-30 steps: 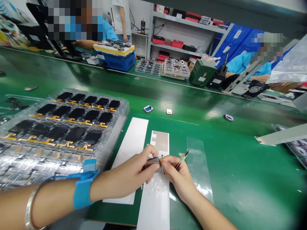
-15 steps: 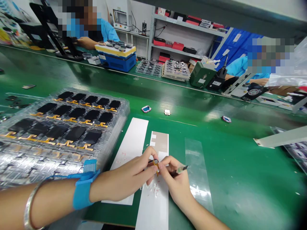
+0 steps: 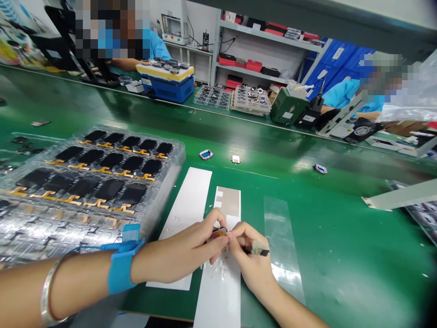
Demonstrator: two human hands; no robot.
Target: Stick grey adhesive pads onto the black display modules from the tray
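Note:
My left hand (image 3: 186, 248) is closed in a pinch on a small watch screen with an orange flex cable (image 3: 221, 232); the fingers hide most of it. My right hand (image 3: 252, 255) meets it, thumb and index fingertips pressed together at the cable. A thin dark tool with a tape-wrapped end (image 3: 257, 249) sticks out of the right hand, its tip hidden. Both hands are above a white backing strip (image 3: 218, 300) with a beige sheet (image 3: 229, 200) at its far end and small peeled scraps on it. Another white strip (image 3: 191, 196) lies to the left.
Stacked clear trays (image 3: 167, 175) of black screens with orange cables stand at left. A clear film strip (image 3: 282, 237) lies right of my hands. Small parts, including a blue-faced piece (image 3: 205, 155), lie farther off. A white metal post (image 3: 399, 196) juts in at right. Co-workers sit opposite.
Both hands stay together on the screen. The tool in my right hand has tilted, its taped end lower and turned more toward me. The camera view has shifted slightly.

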